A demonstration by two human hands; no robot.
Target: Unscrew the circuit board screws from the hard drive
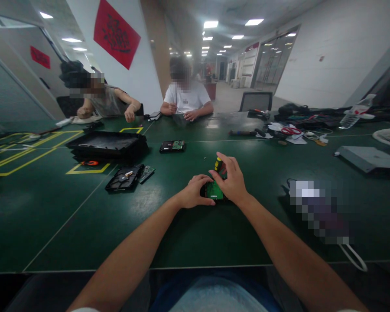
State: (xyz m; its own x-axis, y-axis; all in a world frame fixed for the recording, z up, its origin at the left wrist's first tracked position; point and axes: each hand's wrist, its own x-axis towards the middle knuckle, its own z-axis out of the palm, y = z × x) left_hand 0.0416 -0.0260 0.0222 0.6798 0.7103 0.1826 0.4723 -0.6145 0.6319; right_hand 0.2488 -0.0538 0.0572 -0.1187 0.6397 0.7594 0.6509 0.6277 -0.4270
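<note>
In front of me on the green table lies a hard drive (214, 190), its green circuit board facing up. My left hand (196, 190) grips the drive's left side, thumb along the near edge and fingers at the far edge. A yellow and black screwdriver (218, 164) stands upright over the board, with the fingers of my right hand (232, 180) closed round its handle. The screwdriver's tip is hidden behind my right hand. A few tiny bits, perhaps screws (205, 158), lie just beyond the drive.
To the left are a black tray (107, 143), a black drive casing (123, 177) and a loose circuit board (147, 174). Another drive (172, 146) lies farther off. At right are a silver box (370, 159) and a plastic bottle (357, 112). Two people sit across the table.
</note>
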